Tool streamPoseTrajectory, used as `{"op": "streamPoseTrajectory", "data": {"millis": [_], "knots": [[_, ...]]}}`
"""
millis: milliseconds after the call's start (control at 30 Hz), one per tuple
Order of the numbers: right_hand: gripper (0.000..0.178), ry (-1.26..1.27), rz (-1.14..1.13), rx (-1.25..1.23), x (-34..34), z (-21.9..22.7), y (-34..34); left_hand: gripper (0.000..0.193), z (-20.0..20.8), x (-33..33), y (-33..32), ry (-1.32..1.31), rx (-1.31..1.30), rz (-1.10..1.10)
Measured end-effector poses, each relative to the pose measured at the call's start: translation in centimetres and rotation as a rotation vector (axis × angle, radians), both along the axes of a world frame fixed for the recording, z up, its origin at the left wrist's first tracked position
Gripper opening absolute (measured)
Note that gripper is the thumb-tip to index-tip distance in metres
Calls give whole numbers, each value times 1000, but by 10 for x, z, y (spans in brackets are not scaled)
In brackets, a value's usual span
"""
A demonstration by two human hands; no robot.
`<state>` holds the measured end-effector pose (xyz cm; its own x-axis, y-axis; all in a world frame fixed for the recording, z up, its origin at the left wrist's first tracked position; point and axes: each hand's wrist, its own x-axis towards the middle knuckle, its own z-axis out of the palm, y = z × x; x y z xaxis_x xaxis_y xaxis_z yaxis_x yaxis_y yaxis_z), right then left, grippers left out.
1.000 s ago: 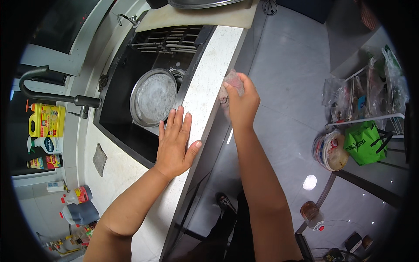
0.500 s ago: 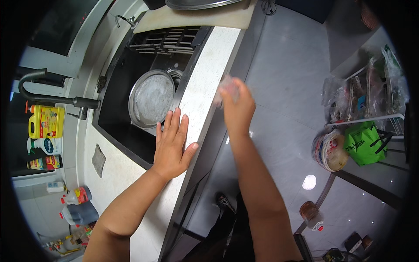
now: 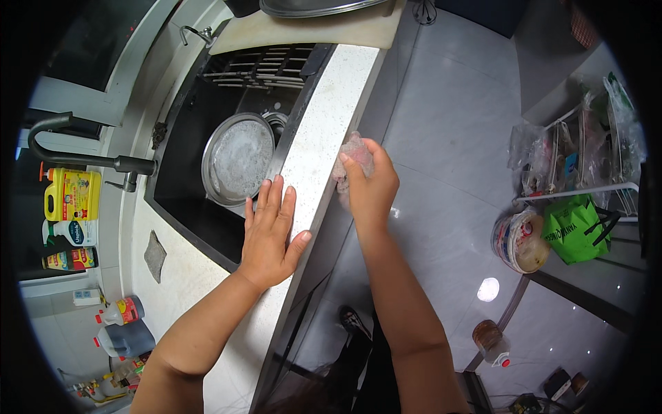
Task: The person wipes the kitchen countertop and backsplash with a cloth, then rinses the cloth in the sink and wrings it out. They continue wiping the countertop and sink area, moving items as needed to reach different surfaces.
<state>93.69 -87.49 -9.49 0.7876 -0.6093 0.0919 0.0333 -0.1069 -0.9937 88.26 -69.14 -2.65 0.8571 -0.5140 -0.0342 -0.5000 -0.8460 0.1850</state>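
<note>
My left hand (image 3: 269,238) lies flat with its fingers apart on the white countertop (image 3: 324,131), its fingertips reaching the near rim of the black sink (image 3: 181,172). A crumpled, wet-looking pinkish-grey rag (image 3: 354,160) is gripped in my right hand (image 3: 372,186), which holds it against the counter's front edge. Part of the rag hangs below the fingers. Inside the sink sits a round metal basin (image 3: 238,159) filled with foamy water.
A black faucet (image 3: 134,163) rises behind the sink, near a yellow pump bottle (image 3: 72,194). A grey cloth (image 3: 155,257) lies on the counter. Slatted rack bars (image 3: 265,65) cross the sink's far end. On the floor at right stand a bucket (image 3: 514,241) and a green bag (image 3: 576,231).
My right hand has moved nearer to me and slightly left along the counter edge with the rag. My left hand stays flat on the counter.
</note>
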Motion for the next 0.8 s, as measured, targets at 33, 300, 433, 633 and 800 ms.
{"op": "streamPoseTrajectory", "data": {"millis": [33,300,433,633,800], "knots": [[37,-7,-5,13,-1,2,1,68,0,1,0,0,-5,-1],[35,10,12,101,8,13,-6,68,-1,0,-1,6,1,14],[38,0,-27,2,8,2,-4,68,0,0,-2,-3,-5,4],[32,-82,-150,331,43,-10,-31,68,0,0,-2,-7,-8,15],[43,-115,74,535,40,3,-25,70,-4,3,-5,-12,-55,-9]]}}
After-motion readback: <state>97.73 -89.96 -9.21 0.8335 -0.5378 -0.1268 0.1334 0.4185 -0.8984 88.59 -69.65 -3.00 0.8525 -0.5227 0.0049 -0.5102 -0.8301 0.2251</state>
